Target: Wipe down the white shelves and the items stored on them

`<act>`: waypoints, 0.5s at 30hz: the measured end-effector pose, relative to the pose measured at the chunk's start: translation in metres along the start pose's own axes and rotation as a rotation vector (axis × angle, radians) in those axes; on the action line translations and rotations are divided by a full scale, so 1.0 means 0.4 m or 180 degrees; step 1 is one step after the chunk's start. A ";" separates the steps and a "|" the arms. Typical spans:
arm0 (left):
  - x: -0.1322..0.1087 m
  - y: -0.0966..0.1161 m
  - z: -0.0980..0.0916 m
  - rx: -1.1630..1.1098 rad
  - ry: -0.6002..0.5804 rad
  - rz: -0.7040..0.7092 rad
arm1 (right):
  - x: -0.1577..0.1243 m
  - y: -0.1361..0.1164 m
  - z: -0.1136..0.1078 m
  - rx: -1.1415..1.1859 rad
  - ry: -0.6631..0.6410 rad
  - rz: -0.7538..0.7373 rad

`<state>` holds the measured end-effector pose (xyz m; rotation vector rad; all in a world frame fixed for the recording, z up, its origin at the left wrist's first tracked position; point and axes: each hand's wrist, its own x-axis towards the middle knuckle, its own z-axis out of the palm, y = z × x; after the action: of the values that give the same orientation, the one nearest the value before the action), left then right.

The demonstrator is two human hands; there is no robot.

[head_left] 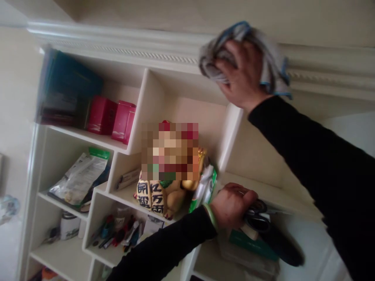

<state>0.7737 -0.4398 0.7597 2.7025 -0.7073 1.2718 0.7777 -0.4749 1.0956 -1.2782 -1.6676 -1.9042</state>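
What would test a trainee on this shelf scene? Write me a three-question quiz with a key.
1. Which hand grips the grey cloth with blue edging, left or right?
2. True or false: the left hand, wearing a green bangle, holds black-handled scissors.
3. What colour are the two boxes on the upper left shelf?

Key:
1. The right hand.
2. True.
3. Red.
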 end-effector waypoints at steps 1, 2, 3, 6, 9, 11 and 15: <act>0.000 -0.001 0.001 0.0004 -0.0019 0.0015 | -0.052 0.050 -0.026 -0.0130 -0.0026 0.0025; 0.001 -0.003 0.000 0.0007 -0.0046 0.0035 | -0.108 0.101 -0.054 -0.0228 0.0061 0.0148; 0.002 -0.005 0.000 0.0009 -0.0068 0.0057 | -0.164 0.151 -0.081 -0.0296 0.0015 0.0251; 0.004 -0.009 -0.005 0.0034 -0.0115 0.0132 | -0.302 0.266 -0.148 -0.0430 -0.0066 0.0520; 0.004 -0.011 -0.008 0.0062 -0.0111 0.0178 | -0.348 0.292 -0.166 -0.0484 -0.0167 0.0544; 0.004 -0.009 -0.008 0.0083 -0.0086 0.0169 | -0.322 0.261 -0.146 -0.0479 -0.0121 0.0536; 0.003 -0.003 -0.007 0.0034 -0.0076 0.0105 | -0.190 0.140 -0.064 -0.0378 -0.0012 0.0468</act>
<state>0.7729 -0.4386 0.7626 2.7299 -0.7529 1.2560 0.8495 -0.5377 1.0746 -1.4085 -1.4377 -1.9380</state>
